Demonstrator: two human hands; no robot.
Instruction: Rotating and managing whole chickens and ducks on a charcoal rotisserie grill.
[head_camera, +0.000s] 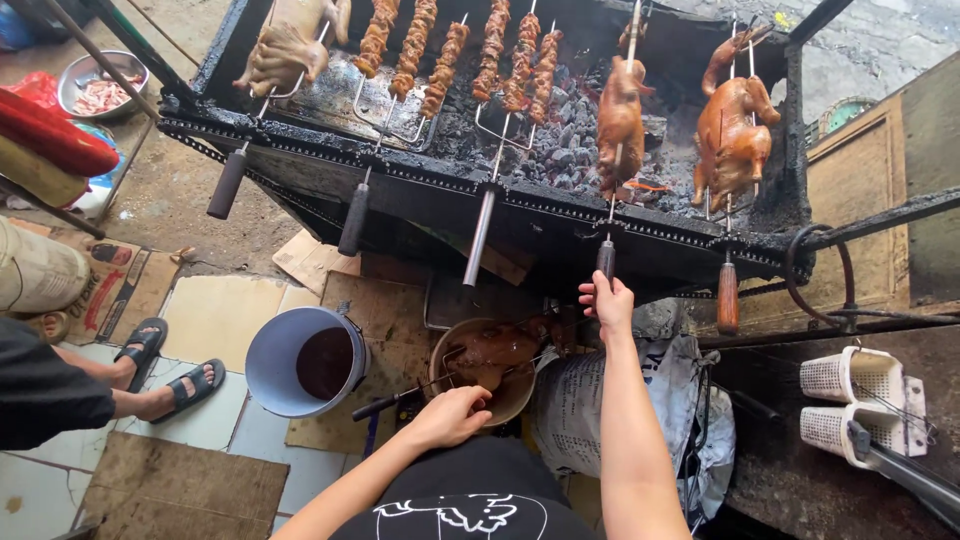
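My right hand (606, 300) grips the dark handle of a long metal spit (608, 255) that carries a browned whole bird (620, 120) over the charcoal grill (520, 215). My left hand (452, 415) rests at the rim of a round metal basin (515, 395), by the black handle of a second spit (395, 402) lying across it. In the basin lies a dark glazed roasted bird (495, 352). Whether the left hand's fingers close on that handle is unclear.
Several spits with sausages (450, 50) and birds (735, 130) lie across the grill. A grey bucket of dark liquid (305, 362) stands on cardboard. A seated person's sandalled feet (165, 370) are at left. White baskets (860, 400) and a sack (660, 390) are at right.
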